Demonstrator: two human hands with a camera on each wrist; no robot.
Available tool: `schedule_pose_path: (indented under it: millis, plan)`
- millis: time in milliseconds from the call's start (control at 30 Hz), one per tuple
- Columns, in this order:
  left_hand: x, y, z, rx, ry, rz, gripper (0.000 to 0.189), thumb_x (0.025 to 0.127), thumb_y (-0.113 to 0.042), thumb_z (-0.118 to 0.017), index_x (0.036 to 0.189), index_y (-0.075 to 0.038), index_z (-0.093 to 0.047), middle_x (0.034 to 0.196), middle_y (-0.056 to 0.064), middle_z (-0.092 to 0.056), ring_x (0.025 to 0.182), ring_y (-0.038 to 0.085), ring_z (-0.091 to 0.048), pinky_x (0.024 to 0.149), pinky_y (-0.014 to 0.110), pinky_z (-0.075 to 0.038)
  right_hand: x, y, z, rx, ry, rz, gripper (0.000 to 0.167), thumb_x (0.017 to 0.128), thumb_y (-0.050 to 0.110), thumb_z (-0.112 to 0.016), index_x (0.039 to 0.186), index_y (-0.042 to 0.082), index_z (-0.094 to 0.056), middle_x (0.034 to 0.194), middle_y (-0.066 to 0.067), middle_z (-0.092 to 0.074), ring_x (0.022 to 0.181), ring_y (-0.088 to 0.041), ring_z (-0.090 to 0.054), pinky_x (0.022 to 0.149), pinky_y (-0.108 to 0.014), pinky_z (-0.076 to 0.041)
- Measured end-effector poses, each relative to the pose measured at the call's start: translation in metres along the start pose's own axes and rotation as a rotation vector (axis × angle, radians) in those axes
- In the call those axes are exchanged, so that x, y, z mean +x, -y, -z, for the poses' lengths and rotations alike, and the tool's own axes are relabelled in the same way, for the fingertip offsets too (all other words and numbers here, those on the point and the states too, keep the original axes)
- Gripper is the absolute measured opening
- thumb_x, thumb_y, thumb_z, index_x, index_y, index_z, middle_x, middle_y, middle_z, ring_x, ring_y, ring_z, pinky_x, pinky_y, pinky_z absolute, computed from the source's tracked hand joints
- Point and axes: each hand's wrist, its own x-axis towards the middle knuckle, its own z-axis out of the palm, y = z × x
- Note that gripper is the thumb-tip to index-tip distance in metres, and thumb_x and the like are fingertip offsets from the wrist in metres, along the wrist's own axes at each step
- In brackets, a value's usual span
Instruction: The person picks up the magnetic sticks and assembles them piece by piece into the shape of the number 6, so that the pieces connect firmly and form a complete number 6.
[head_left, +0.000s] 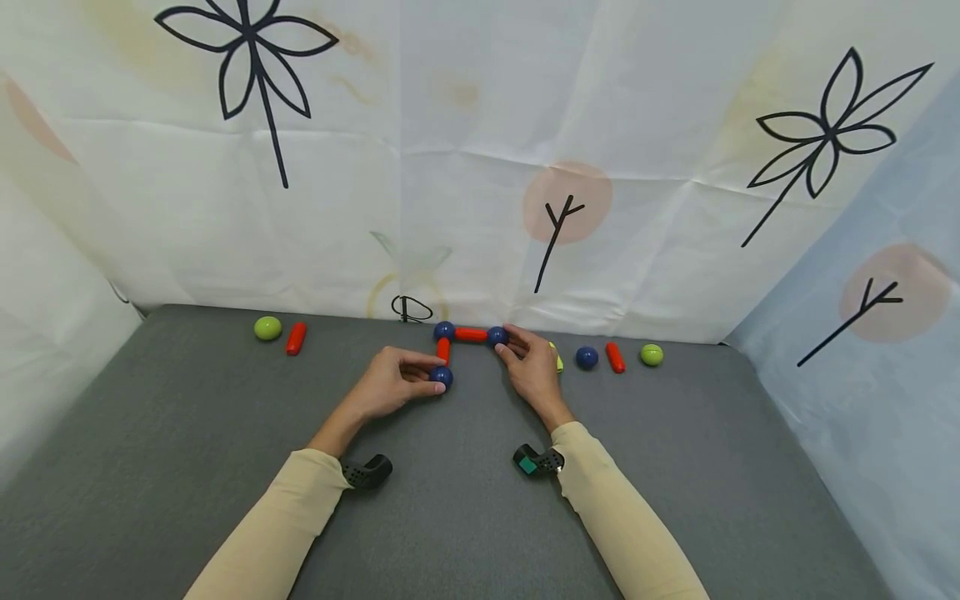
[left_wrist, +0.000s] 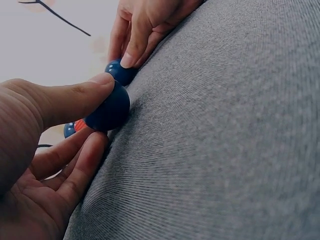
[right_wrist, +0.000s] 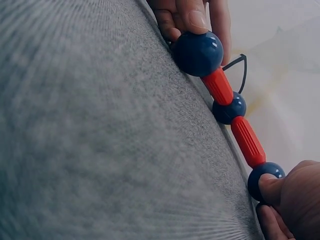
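Observation:
Three blue balls and two red rods are joined in an L near the back of the table. At its corner sits one blue ball point(head_left: 444, 331); a red rod point(head_left: 471, 334) runs right from it and another red rod point(head_left: 444, 351) runs toward me. My left hand point(head_left: 384, 385) pinches the near blue ball point(left_wrist: 111, 107) between thumb and fingers. On the right end, my right hand point(head_left: 536, 372) pinches the third blue ball point(right_wrist: 265, 181). A yellow-green piece point(head_left: 558, 358) is mostly hidden behind the right hand.
To the left lie a green ball point(head_left: 267, 327) and a loose red rod point(head_left: 296, 339). Right of my right hand are a blue ball point(head_left: 587, 358), a red rod point(head_left: 616, 357) and a green ball point(head_left: 652, 355). A patterned cloth point(head_left: 465, 208) hangs along the grey table's back edge.

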Motion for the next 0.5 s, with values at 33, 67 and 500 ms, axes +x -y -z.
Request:
schedule_pose_path:
  millis: [33,67,500]
  plan:
    - [0.0001,0.0,-0.0004,0.003,-0.002,-0.001,0.039,0.085,-0.014,-0.085,0.122,-0.004,-0.074,0.11,0.009,-0.073,0.09,0.018,-0.066,0.082,0.037,-0.055,0.0,-0.0003,-0.0001,-0.001,-0.002,0.002,0.039,0.094,0.005,-0.073,0.132,0.001,-0.067,0.129,-0.018,-0.067,0.111,-0.029,-0.069,0.093,-0.038,-0.054]
    - [0.0003,-0.0001,-0.0007,0.004,-0.004,-0.001,0.039,0.085,-0.013,-0.084,0.122,-0.004,-0.074,0.11,0.009,-0.073,0.09,0.018,-0.066,0.082,0.037,-0.055,0.0001,-0.0005,-0.0002,-0.004,-0.005,0.003,0.039,0.094,0.004,-0.073,0.132,0.001,-0.067,0.128,-0.018,-0.067,0.11,-0.029,-0.069,0.092,-0.037,-0.054]
    - [0.0004,-0.0008,-0.0025,0.019,-0.011,0.0,0.039,0.087,-0.013,-0.083,0.123,-0.005,-0.074,0.116,0.011,-0.072,0.092,0.018,-0.066,0.082,0.037,-0.055,0.0006,0.0007,-0.0001,0.018,-0.059,0.014,0.037,0.092,0.002,-0.075,0.129,0.0,-0.069,0.119,-0.02,-0.071,0.104,-0.029,-0.072,0.09,-0.038,-0.055]
